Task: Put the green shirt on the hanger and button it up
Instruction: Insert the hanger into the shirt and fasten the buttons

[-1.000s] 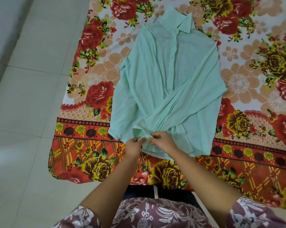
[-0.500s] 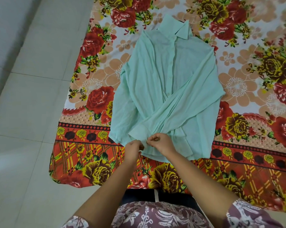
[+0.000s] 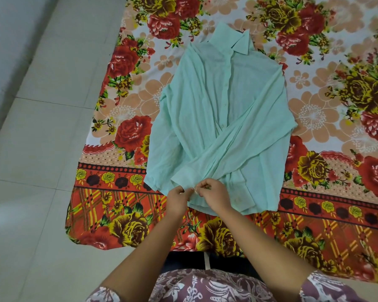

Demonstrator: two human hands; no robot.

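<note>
The pale green shirt (image 3: 207,110) lies flat on a flowered sheet, collar at the far end and hem toward me. Its front placket shows buttons down the middle. One long sleeve is folded across the front, its cuff ending near the hem. My left hand (image 3: 176,200) and my right hand (image 3: 214,197) meet at the lower front edge, both pinching the fabric there, fingertips almost touching. No hanger can be seen; a small dark bit shows at the collar, but I cannot tell what it is.
The flowered sheet (image 3: 327,118) in red, orange and yellow covers the surface under the shirt and spreads to the right. A pale tiled floor (image 3: 38,149) lies to the left. My patterned sleeves and lap fill the bottom edge.
The hands stay at the shirt's lower front edge with small finger movements. The view has shifted slightly, so the shirt sits a little lower in the frame.
</note>
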